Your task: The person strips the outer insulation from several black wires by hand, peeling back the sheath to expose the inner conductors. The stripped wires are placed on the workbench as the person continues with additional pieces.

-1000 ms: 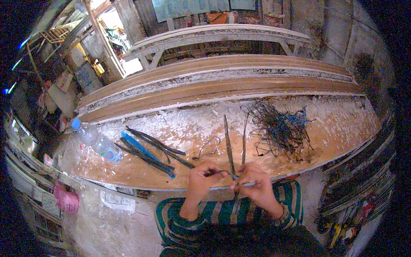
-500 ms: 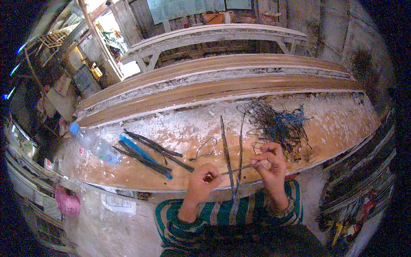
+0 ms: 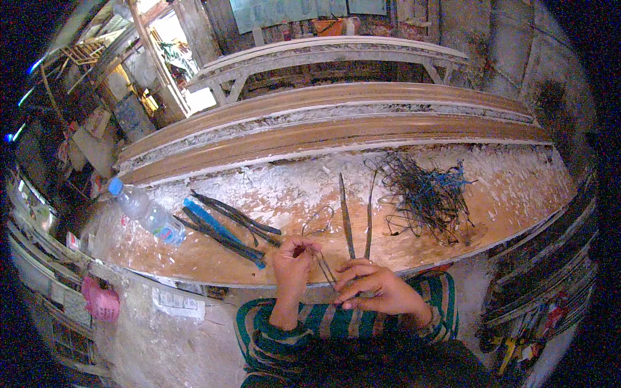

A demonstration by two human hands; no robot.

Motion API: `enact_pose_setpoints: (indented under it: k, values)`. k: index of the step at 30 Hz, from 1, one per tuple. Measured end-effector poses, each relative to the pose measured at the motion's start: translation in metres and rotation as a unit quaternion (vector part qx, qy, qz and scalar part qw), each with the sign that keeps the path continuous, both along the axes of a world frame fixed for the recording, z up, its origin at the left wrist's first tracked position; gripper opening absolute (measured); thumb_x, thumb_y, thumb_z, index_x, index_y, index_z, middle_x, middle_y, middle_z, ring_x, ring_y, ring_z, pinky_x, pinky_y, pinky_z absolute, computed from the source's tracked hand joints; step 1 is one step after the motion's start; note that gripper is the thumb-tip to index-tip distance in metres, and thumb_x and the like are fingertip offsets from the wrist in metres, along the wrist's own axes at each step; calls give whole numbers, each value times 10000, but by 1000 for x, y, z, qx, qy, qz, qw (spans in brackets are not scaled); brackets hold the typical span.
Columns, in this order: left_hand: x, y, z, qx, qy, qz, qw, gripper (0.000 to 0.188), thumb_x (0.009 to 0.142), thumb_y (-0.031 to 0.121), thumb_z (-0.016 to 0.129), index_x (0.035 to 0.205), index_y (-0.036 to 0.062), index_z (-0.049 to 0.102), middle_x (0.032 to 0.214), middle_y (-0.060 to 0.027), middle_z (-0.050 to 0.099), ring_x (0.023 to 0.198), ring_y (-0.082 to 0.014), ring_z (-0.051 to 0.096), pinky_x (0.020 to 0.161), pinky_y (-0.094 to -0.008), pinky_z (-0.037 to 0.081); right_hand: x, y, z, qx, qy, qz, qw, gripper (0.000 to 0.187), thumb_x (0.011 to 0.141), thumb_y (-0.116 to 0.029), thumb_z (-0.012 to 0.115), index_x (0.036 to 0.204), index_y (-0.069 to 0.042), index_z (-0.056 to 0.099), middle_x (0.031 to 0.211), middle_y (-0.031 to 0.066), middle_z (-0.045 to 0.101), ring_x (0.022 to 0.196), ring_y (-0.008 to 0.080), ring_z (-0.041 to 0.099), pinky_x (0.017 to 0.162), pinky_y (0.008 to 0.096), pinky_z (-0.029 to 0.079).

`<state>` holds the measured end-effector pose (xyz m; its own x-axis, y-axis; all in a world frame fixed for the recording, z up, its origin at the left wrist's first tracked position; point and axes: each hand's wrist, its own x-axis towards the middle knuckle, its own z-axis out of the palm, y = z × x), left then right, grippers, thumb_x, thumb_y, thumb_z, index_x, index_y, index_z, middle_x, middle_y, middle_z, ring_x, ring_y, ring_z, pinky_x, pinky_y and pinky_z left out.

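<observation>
My left hand (image 3: 292,266) is closed in a pinch on a thin dark cord (image 3: 326,269) above the table's near edge. The cord runs doubled down to the fingertips of my right hand (image 3: 381,289), which are bent around its lower end. Two long dark strips (image 3: 346,216) spread upward in a narrow V over the tabletop; their lower ends pass behind my right hand. A thin loose loop of cord (image 3: 317,221) lies just beyond my left hand. To its left rest several dark strips (image 3: 223,242) and a blue strip (image 3: 210,226).
A tangled heap of black and blue cord (image 3: 430,194) lies on the right of the white-flecked wooden table (image 3: 278,194). A clear plastic bottle (image 3: 158,220) with a blue cap lies at the left. Long brown boards (image 3: 336,126) run across behind, before a bench (image 3: 336,52).
My right hand has come down and left, over the lower part of the V-shaped strips. The cord, earlier stretched sideways between my hands, now hangs doubled from my left hand, which has risen slightly.
</observation>
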<state>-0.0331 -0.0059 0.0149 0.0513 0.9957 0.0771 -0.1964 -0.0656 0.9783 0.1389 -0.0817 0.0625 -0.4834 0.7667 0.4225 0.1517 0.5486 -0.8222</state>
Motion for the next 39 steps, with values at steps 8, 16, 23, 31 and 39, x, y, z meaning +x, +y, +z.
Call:
enact_pose_setpoints:
  k: [8, 16, 23, 31, 39]
  values:
    - [8, -12, 16, 108, 168, -138, 970, 59, 730, 11, 636, 753, 35, 588, 733, -12, 583, 659, -89, 526, 594, -222, 415, 24, -2, -8, -64, 76, -154, 983, 94, 649, -21, 683, 689, -51, 603, 789, 38, 606, 853, 201, 542, 777, 317, 395]
    - [35, -48, 20, 277, 141, -374, 874, 163, 709, 92, 690, 701, 36, 538, 689, -21, 537, 656, -116, 512, 602, -242, 417, 30, 14, -26, -9, 189, -435, 880, 140, 719, -54, 637, 818, -48, 538, 759, 21, 499, 740, 117, 468, 675, 246, 397]
    - [21, -32, 13, 208, 193, -190, 940, 178, 694, 64, 686, 688, 35, 510, 661, -19, 488, 581, -78, 479, 501, -208, 397, 47, 10, -14, -41, 74, -421, 903, 178, 720, -83, 645, 895, -51, 646, 808, 33, 517, 805, 148, 498, 709, 263, 401]
    - [0, 1, 15, 201, 160, 95, 962, 128, 680, -31, 657, 673, 29, 544, 674, -4, 533, 579, -66, 498, 502, -188, 394, 26, -6, 2, -91, 52, -157, 982, 130, 693, -96, 680, 823, -91, 685, 1078, 100, 509, 1018, 220, 460, 857, 325, 360]
    - [-2, -5, 26, 190, 223, 103, 951, 57, 684, -33, 650, 697, 18, 630, 721, -24, 564, 593, -77, 510, 528, -200, 403, -8, -2, -4, 18, -6, -11, 1000, 192, 692, -78, 693, 883, -83, 670, 939, 93, 601, 870, 211, 549, 754, 327, 418]
